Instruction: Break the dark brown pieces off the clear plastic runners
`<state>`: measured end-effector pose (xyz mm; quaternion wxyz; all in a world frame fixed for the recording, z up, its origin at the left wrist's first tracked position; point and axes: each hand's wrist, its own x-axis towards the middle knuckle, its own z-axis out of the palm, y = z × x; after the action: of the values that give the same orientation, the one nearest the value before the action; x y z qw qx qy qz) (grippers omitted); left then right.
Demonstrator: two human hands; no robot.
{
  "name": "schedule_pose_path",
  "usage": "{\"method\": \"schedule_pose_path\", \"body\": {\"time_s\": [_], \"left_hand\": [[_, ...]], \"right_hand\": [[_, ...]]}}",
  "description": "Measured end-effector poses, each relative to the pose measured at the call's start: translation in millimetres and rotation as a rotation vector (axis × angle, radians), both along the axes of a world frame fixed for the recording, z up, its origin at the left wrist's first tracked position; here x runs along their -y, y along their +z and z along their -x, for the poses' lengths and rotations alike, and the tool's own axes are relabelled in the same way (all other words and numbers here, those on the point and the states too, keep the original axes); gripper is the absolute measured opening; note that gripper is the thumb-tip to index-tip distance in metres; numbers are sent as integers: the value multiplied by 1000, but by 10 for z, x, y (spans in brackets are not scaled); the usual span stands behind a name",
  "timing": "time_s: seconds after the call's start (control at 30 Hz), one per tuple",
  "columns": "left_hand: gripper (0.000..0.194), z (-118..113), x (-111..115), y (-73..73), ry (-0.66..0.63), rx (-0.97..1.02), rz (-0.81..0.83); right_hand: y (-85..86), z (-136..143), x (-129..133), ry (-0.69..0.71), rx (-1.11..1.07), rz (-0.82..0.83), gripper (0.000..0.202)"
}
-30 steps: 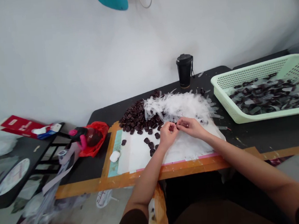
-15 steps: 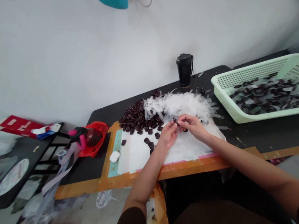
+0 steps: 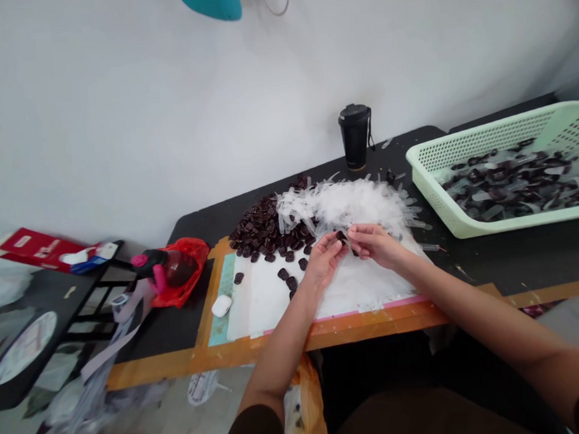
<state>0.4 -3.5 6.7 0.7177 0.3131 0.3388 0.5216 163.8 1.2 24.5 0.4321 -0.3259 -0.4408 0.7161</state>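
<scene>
My left hand (image 3: 325, 257) pinches a small dark brown rounded-square piece (image 3: 341, 236) between thumb and fingertips, above the white sheet (image 3: 276, 305). Close against it, my right hand (image 3: 374, 244) has its thumb and fingers pressed together; what lies in them is too small to make out. Behind both hands lies a heap of clear plastic strips (image 3: 348, 202). To its left is a pile of the same dark pieces (image 3: 265, 229), and several loose ones (image 3: 291, 283) sit on the sheet beside my left wrist.
A pale green basket (image 3: 463, 227) with dark pieces and clear strips stands at the right. The black lidded cup (image 3: 355, 137) is by the wall. On the left are a white case (image 3: 221, 306), a red tray (image 3: 199, 251) holding a bottle (image 3: 178, 269), and a red box (image 3: 41, 248).
My right fingertips have drawn slightly apart from the left ones, and the dark piece in my left hand shows more plainly. The whole view has shifted slightly.
</scene>
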Motion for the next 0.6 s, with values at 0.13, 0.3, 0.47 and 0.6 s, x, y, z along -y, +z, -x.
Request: {"method": "schedule_pose_path", "body": {"time_s": [0.13,0.3,0.47,0.6], "left_hand": [[32,-6,-15,-5,20,-54,-68],[34,-18,-26,-41,33,-147,-113],[34,-12,-41,-77,85,-257,-198],[33,7,-28,-54,122,-371,-320]], "right_hand": [[-19,2,-9,5,36,85,30],[-51,37,-29,-129,83,93,31],[-73,56,-30,-135,83,85,30],[-127,81,-30,-127,4,74,31]]}}
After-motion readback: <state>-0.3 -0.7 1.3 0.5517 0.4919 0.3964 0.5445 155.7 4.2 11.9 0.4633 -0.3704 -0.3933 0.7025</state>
